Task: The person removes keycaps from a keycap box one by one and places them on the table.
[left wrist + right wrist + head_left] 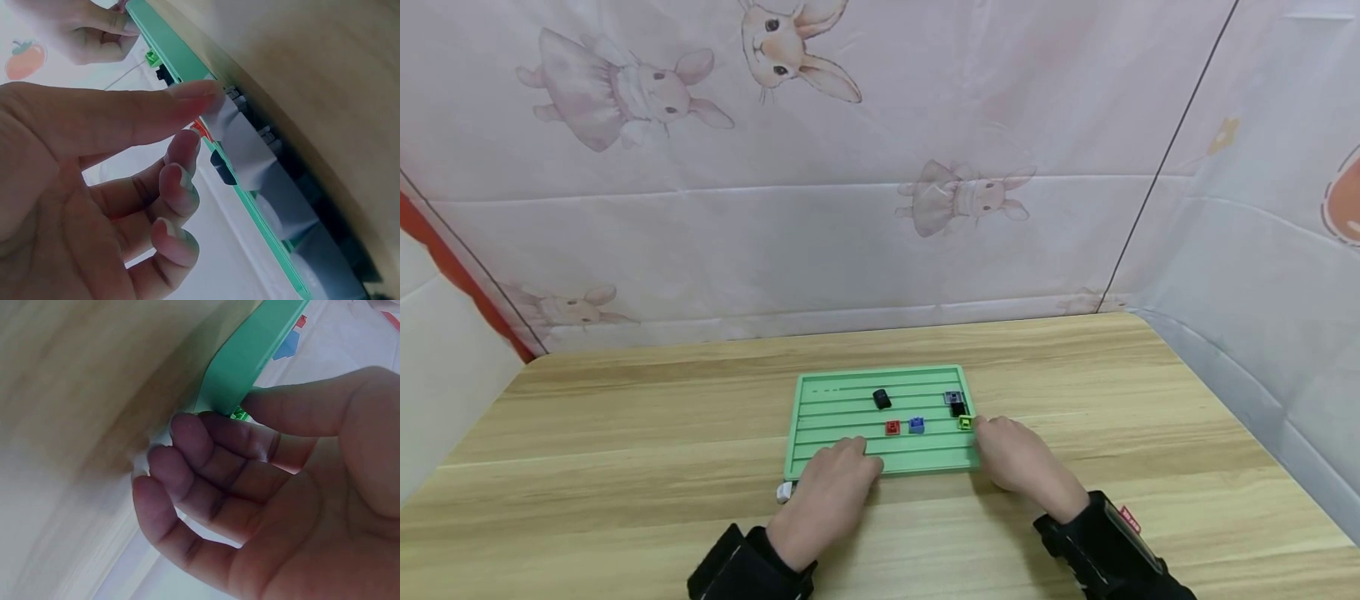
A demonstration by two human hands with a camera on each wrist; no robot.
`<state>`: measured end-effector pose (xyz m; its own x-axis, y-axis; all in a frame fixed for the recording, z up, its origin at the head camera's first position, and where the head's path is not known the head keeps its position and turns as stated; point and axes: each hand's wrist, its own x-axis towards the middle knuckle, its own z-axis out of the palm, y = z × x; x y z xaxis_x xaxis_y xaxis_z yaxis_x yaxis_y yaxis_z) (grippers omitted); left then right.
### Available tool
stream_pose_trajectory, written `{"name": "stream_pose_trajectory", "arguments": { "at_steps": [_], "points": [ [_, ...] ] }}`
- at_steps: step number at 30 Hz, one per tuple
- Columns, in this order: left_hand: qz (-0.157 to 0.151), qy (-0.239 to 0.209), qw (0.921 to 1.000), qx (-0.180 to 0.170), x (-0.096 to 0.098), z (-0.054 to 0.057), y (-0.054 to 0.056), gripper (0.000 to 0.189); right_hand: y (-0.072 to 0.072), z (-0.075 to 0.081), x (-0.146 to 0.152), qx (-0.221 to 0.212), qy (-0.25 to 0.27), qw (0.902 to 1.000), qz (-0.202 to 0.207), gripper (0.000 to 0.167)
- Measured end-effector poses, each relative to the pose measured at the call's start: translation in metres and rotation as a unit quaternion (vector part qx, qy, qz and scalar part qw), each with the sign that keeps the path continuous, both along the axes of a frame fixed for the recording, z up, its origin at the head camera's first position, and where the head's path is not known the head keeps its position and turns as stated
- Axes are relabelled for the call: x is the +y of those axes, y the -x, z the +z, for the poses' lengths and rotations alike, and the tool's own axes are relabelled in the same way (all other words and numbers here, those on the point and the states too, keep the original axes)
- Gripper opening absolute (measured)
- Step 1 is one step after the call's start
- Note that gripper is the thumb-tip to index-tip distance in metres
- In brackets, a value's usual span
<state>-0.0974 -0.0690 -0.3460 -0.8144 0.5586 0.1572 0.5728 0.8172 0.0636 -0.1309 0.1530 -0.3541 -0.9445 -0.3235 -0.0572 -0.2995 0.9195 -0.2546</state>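
My left hand [837, 492] is at the front edge of a ridged green tray [831, 460], thumb extended and the other fingers loosely bent. In the left wrist view, its thumb tip meets the end of a row of grey-white keycap-like blocks [250, 147]; a gap shows between thumb and index finger. Only one white block end [785, 492] shows in the head view, left of that hand. The tray's right edge is pinched between thumb and index finger of my right hand [1011, 454]. Just beside those fingertips sits a yellow-green block [966, 422].
On the tray lie a red block [892, 427], a blue block [917, 425], a black piece [882, 399], a purple-grey block [952, 397] and another black piece [958, 409]. The wooden table [647, 433] backs onto a rabbit-print curtain [820, 250].
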Motion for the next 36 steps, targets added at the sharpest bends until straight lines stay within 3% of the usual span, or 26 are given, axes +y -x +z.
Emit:
{"name": "stream_pose_trajectory", "arguments": {
  "at_steps": [8,21,27,36],
  "points": [
    [0.000,-0.007,1.0000,-0.005,-0.003,0.006,0.000,0.012,0.000,0.000,-0.001,-0.004,0.002,1.0000,-0.001,0.013],
    [0.001,-0.015,0.9991,-0.040,-0.017,0.020,0.004,0.026,0.000,0.000,-0.001,-0.006,0.005,1.0000,-0.002,0.012],
    [-0.017,-0.015,0.9988,-0.043,-0.016,0.017,0.003,0.028,-0.001,0.001,-0.001,-0.006,0.001,1.0000,-0.002,0.013],
    [-0.027,-0.014,0.9978,-0.059,-0.012,0.008,0.004,0.014,0.000,0.001,-0.001,-0.008,0.001,1.0000,-0.002,0.013]
  ]
}}
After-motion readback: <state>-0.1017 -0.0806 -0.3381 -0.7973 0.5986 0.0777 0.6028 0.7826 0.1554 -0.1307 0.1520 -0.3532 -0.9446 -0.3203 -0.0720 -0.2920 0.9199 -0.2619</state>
